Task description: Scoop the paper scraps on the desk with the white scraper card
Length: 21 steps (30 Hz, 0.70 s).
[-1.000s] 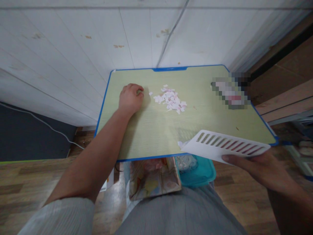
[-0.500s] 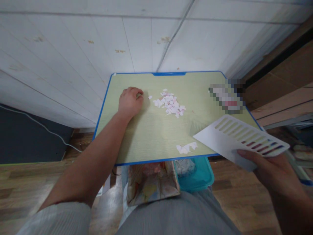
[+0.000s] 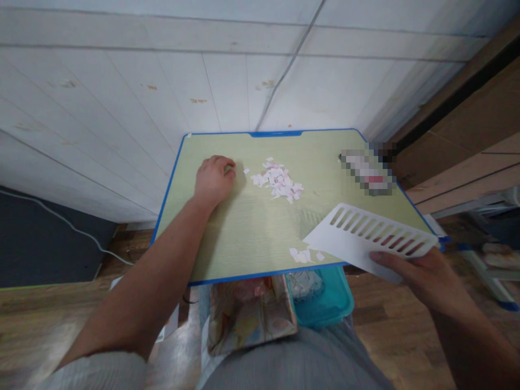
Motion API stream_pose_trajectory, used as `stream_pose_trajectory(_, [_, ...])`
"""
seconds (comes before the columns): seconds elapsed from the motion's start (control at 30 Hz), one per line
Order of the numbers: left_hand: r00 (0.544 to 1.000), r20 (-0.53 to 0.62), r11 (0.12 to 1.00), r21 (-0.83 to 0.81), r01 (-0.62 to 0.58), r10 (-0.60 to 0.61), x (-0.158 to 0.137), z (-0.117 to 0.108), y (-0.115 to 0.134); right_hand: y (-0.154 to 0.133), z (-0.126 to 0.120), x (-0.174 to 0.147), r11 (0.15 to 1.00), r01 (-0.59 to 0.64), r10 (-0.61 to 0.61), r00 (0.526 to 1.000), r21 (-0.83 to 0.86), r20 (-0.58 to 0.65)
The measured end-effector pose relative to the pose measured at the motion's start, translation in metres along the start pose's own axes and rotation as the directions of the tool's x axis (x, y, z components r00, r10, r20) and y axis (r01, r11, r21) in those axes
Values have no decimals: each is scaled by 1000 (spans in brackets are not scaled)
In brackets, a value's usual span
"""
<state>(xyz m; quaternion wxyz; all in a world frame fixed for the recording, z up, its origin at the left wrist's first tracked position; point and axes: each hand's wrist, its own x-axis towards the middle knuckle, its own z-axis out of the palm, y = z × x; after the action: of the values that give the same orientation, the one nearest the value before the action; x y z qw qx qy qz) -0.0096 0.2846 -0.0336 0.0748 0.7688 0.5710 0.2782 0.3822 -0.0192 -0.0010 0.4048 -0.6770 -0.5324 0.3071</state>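
My left hand [image 3: 214, 176] rests on the left part of the pale green tabletop [image 3: 244, 227], fingers loosely curled. A gap shows between its thumb and forefinger, and nothing visible is in it. Just right of it lies a loose pile of small white paper scraps [image 3: 280, 181], with one scrap [image 3: 246, 170] apart from the rest. My right hand [image 3: 418, 271] grips a white slotted plastic panel [image 3: 349, 241], thumb on top. The panel is tilted over the table's front right, its pointed corner close to more paper scraps [image 3: 300, 254] near the front edge.
A blurred-out object [image 3: 368, 173] lies at the table's right. Below the front edge are a patterned fabric box [image 3: 252, 325] and a turquoise plastic tub [image 3: 325, 311]. Behind stands a white panelled wall [image 3: 162, 103] with a cable [image 3: 290, 65]; brown boxes [image 3: 467, 119] stand at right.
My right hand has moved the white slotted panel left, bringing its corner nearer the front scraps. My left hand stays put on the table. The whole view has tilted up slightly.
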Motion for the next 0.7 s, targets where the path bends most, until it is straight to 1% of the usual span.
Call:
stream_pose_trajectory(0.07, [1000,5,1000,3,-5,5,0,0,0,-8,3,8,999,-8,9,1000,31,-22])
stream_pose_trajectory(0.1, [1000,8,1000,2,-5,5,0,0,0,-13,5,13,999,-6,6,1000,37,-8])
stream_pose_trajectory(0.17, [1000,11,1000,-1,2,-2,1,0,0,-24,11,23,999,28,-30,996,28,86])
stream_pose_trajectory(0.2, [1000,11,1000,-3,7,-7,1,0,0,-29,14,29,997,69,-74,986,35,147])
stream_pose_trajectory(0.27, [1000,8,1000,-7,12,-12,1,0,1,-36,18,40,986,143,-159,960,84,231])
stream_pose_trajectory(0.4, [1000,11,1000,-14,8,-8,1,0,1,-37,18,52,956,232,-282,901,181,331])
stream_pose_trajectory(0.53, [1000,7,1000,-12,8,-8,1,0,0,-32,7,53,950,229,-298,871,213,390])
stream_pose_trajectory(0.7, [1000,5,1000,-15,14,-14,1,0,0,-29,-5,48,953,200,-278,876,228,395])
